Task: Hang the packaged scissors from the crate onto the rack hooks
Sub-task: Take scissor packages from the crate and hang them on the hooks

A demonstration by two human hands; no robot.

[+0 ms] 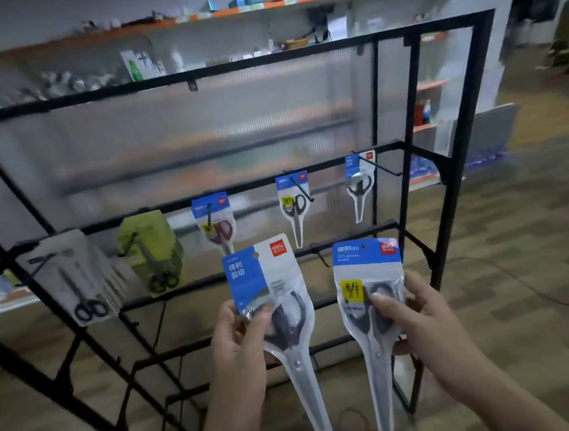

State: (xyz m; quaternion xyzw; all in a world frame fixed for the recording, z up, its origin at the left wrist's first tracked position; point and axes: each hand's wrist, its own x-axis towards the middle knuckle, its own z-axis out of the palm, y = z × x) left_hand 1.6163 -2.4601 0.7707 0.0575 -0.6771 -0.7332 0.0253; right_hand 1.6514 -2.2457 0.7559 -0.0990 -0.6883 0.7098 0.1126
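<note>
My left hand [242, 336] pinches a packaged pair of scissors [278, 315] with a blue and white header card, tilted a little left. My right hand [419, 317] holds a second scissors pack [371, 314] upright, thumb over the black handles. Both packs hang blades down in front of the black wire rack [460, 152]. On the rack's middle rail, three scissors packs hang from hooks: one with red handles [215, 221], one at the centre [295, 207], one at the right [360, 183]. A bare hook [319, 255] juts out between my two packs. The crate is out of view.
At the rack's left hang grey-carded scissors [75, 278] and green-carded scissors [152, 251]. A frosted panel backs the rack. Shelves [258, 8] with bowls and goods stand behind. Wood-pattern floor [521, 263] opens to the right, with a cable lying across it.
</note>
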